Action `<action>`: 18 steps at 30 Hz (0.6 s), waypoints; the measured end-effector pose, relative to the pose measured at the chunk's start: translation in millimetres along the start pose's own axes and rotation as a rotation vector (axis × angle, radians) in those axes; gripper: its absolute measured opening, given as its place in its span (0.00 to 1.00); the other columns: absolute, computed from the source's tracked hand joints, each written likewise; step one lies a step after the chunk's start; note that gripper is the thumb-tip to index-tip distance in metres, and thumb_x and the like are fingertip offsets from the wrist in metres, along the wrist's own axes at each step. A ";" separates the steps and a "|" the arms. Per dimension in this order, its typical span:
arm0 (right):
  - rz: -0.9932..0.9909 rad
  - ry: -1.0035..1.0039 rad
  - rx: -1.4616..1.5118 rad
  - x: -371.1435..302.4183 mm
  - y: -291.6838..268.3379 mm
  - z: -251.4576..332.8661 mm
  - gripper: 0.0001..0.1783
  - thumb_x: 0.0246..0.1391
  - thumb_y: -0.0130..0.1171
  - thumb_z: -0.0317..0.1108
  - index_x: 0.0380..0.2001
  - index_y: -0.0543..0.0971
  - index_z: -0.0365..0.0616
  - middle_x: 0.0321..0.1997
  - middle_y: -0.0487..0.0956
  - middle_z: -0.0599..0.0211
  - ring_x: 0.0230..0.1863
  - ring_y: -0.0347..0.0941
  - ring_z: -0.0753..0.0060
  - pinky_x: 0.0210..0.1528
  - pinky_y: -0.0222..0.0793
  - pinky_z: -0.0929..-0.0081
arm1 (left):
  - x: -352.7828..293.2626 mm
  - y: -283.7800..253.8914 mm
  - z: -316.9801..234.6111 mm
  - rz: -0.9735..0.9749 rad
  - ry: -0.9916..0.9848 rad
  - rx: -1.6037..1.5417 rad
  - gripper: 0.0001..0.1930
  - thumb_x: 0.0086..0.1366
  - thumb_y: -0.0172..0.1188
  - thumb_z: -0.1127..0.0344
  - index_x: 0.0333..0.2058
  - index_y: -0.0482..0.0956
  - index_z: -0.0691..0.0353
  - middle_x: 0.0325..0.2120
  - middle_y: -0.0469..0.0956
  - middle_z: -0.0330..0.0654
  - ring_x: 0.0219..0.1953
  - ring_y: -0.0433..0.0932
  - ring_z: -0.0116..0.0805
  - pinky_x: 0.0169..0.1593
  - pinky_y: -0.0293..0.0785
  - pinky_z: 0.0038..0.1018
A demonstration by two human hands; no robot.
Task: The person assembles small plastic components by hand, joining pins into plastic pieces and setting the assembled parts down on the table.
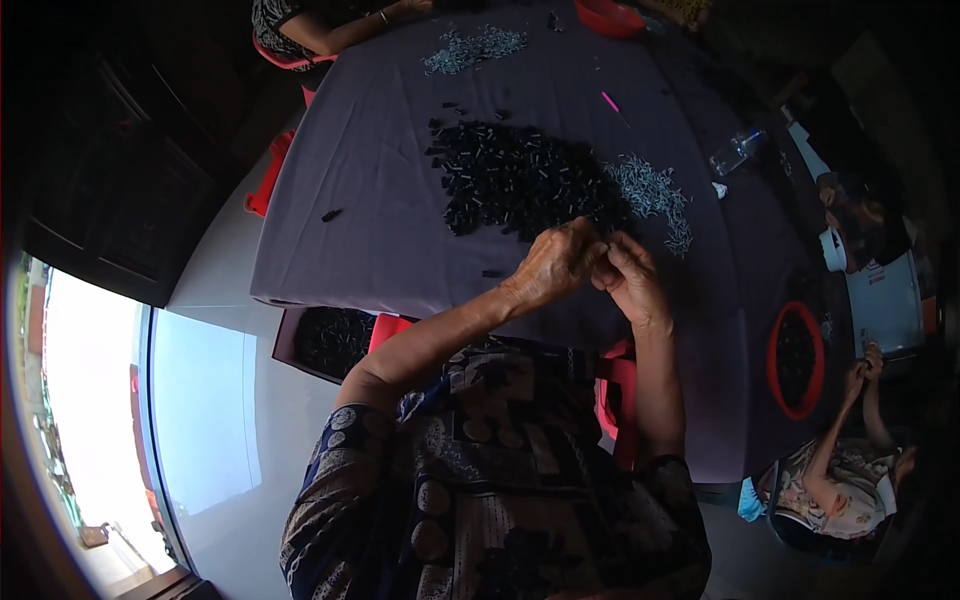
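Observation:
My left hand (pixel 557 262) and my right hand (pixel 634 282) meet over the near part of the table, fingertips pinched close together. Whatever sits between the fingers is too small and hidden to name. Just beyond them spreads a large heap of small black pieces (pixel 520 180), seemingly plastic. To its right lies a pile of thin, pale grey-blue pieces (pixel 652 196), near my right hand. One black piece (pixel 332 215) lies apart on the left, and another dark piece (pixel 492 273) is beside my left wrist.
A dark cloth covers the table (pixel 350 150). Another pale pile (pixel 474 48), a pink stick (pixel 611 102), a clear bottle (pixel 737 152) and a red basin (pixel 610 16) lie farther off. At right is a red basket (pixel 773 360) with dark pieces. Other people sit around; a box (pixel 287 340) stands below left.

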State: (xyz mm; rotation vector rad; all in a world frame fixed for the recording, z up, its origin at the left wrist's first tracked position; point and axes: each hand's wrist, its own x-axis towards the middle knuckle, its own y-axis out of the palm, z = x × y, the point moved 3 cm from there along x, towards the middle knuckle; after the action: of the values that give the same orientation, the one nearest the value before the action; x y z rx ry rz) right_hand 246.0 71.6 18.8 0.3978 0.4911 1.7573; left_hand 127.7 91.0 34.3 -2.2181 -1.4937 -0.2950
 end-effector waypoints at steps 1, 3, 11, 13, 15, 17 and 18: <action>0.000 -0.004 -0.003 -1.4 1.6 0.1 0.04 0.45 0.47 0.31 0.22 0.67 0.44 0.17 0.64 0.76 0.17 0.56 0.86 0.21 0.55 0.87 | -0.8 -0.1 -1.3 0.011 -0.013 0.039 0.08 0.51 0.49 0.68 0.22 0.66 0.68 0.15 0.68 0.47 0.17 0.69 0.34 0.21 0.63 0.26; -0.032 -0.077 -0.144 -3.9 5.8 1.6 0.04 0.44 0.48 0.31 0.21 0.67 0.44 0.16 0.63 0.77 0.17 0.56 0.86 0.20 0.54 0.88 | -2.4 1.1 1.9 -0.025 -0.025 0.022 0.09 0.51 0.48 0.67 0.21 0.67 0.68 0.14 0.68 0.46 0.16 0.67 0.32 0.20 0.62 0.25; -0.115 -0.473 -0.775 -6.5 16.9 -0.4 0.06 0.45 0.46 0.31 0.23 0.65 0.40 0.18 0.60 0.79 0.19 0.52 0.90 0.21 0.51 0.92 | -3.7 1.4 19.5 -0.062 -0.408 -0.273 0.12 0.50 0.46 0.66 0.15 0.68 0.69 0.09 0.63 0.35 0.14 0.59 0.19 0.16 0.56 0.19; -0.139 -0.504 -0.761 1.0 12.3 -4.4 0.05 0.45 0.46 0.30 0.23 0.65 0.40 0.18 0.60 0.79 0.19 0.52 0.90 0.21 0.51 0.92 | 7.0 0.8 28.0 -0.131 -0.292 -0.188 0.13 0.50 0.47 0.66 0.13 0.67 0.68 0.09 0.63 0.34 0.13 0.59 0.18 0.14 0.54 0.18; -0.175 -0.510 -0.772 9.8 1.6 -8.9 0.02 0.43 0.46 0.25 0.23 0.65 0.40 0.19 0.62 0.75 0.19 0.56 0.86 0.22 0.54 0.90 | 15.3 1.8 38.0 -0.097 -0.407 -0.094 0.13 0.49 0.46 0.67 0.12 0.67 0.69 0.08 0.63 0.35 0.12 0.59 0.18 0.13 0.53 0.18; -0.168 -0.621 -0.958 11.6 -0.8 -11.4 0.02 0.41 0.46 0.24 0.23 0.65 0.40 0.20 0.63 0.73 0.20 0.58 0.83 0.22 0.56 0.88 | 16.3 3.8 47.5 -0.086 -0.466 -0.137 0.13 0.49 0.46 0.67 0.12 0.67 0.68 0.08 0.64 0.36 0.11 0.59 0.18 0.12 0.53 0.18; -0.162 -0.737 -1.144 11.2 1.7 -11.6 0.03 0.39 0.46 0.22 0.22 0.65 0.40 0.21 0.64 0.70 0.21 0.60 0.80 0.23 0.57 0.86 | 15.9 5.0 52.4 -0.072 -0.519 -0.179 0.13 0.49 0.46 0.67 0.11 0.67 0.68 0.08 0.64 0.36 0.11 0.59 0.19 0.12 0.53 0.18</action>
State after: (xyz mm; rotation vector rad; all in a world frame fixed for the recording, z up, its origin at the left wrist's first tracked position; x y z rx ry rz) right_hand 236.1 80.8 10.0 0.1349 -0.9554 1.3352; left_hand 134.8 127.4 -6.2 -2.5137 -1.8732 0.1486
